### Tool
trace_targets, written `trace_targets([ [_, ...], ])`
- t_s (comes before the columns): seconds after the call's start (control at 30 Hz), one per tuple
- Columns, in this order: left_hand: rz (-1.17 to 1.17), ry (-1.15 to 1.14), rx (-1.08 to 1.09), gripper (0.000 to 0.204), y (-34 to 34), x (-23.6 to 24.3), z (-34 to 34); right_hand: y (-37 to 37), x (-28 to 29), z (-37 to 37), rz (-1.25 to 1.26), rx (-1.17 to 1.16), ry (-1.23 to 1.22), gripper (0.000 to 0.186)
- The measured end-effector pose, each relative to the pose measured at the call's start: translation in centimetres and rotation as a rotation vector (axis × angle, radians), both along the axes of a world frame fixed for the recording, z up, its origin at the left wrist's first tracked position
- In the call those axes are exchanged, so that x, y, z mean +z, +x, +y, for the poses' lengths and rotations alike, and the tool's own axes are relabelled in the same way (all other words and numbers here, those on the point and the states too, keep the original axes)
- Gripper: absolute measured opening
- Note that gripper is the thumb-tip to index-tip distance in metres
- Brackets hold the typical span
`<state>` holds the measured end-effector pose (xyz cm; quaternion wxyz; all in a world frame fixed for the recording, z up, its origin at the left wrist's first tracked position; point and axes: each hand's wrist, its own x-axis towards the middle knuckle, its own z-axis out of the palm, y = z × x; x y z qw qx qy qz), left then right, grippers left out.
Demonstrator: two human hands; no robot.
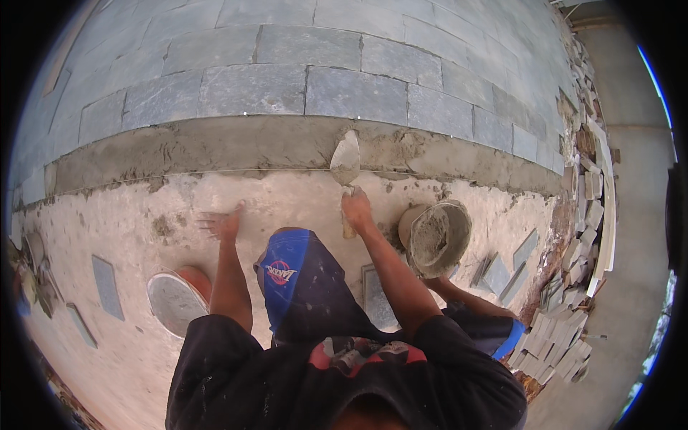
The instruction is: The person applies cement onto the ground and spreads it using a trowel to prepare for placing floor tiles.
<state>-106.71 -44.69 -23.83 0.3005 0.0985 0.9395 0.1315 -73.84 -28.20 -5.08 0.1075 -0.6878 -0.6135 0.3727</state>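
Observation:
My right hand (357, 208) is closed round the handle of a pointed trowel (346, 159). Its mortar-smeared blade lies over the string line (265, 170) and the front of a grey mortar strip (236, 147). My left hand (223, 224) rests on the pale floor with its fingers spread, holding nothing. Beyond the strip, rows of grey stone tiles (251, 89) are laid with staggered joints. To the right of my right hand, a tilted bucket (464, 215) holds wet mortar (431, 233). My bent knee shows between my arms.
An orange-sided bucket (197, 278) stands left of my left forearm. Loose tiles lie at the left (107, 288), beneath my right arm (378, 297) and at the right (496, 275). Stacked tile pieces (552, 344) and rubble line the right edge, beside a grey wall (631, 193).

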Motion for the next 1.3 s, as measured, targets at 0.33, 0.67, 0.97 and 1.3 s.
trace_targets([
  [0.33, 0.13, -0.105, 0.04, 0.154, 2.0, 4.0, 2.4, 11.2, -3.7, 2.5, -0.151, -0.041, 0.231, 0.027],
  [0.67, 0.077, -0.078, 0.035, 0.152, 2.5, 4.4, 2.9, 21.2, -11.7, 8.2, 0.316, -0.057, 0.146, 0.025],
  [0.97, 0.114, -0.054, 0.08, 0.152, 1.7, 3.0, 1.9, 14.2, -3.9, 6.7, -0.103, 0.35, 0.223, 0.021],
  [1.3, 0.042, -0.039, 0.035, 0.148, 2.9, 5.3, 3.5, 12.0, -8.5, 4.7, 0.417, -0.105, 0.134, 0.026],
])
